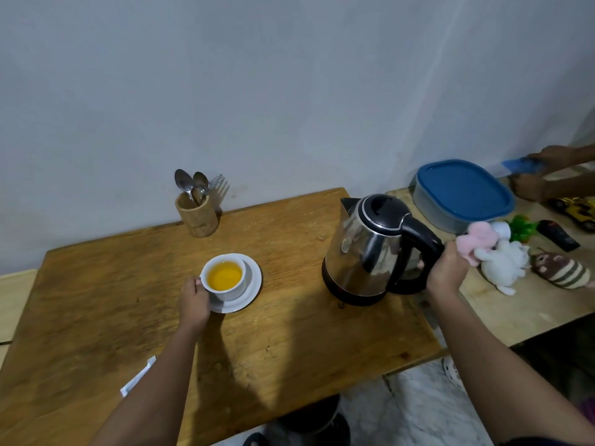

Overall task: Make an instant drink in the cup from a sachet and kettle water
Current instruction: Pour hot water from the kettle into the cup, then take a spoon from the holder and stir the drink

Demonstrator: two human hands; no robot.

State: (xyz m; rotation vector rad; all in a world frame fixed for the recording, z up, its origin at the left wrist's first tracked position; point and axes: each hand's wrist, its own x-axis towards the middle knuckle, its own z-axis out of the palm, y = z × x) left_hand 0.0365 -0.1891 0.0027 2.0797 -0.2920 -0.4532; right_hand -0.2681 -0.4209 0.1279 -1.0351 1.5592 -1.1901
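Note:
A white cup (229, 289) full of orange-yellow liquid stands on a white saucer (251, 284) in the middle of the wooden table (289, 342). My left hand (194, 302) holds the cup's left side. To the right a steel kettle (363, 252) with a black lid and handle stands upright on the table. My right hand (446, 268) grips its black handle. A white sachet (136, 378), partly hidden by my left forearm, lies near the table's front left.
A wooden holder (197, 215) with spoons and a fork stands at the back by the wall. On the side table to the right are a blue-lidded container (463, 194), soft toys (502, 259), a yellow toy car (579, 214) and another person's hands (541, 175).

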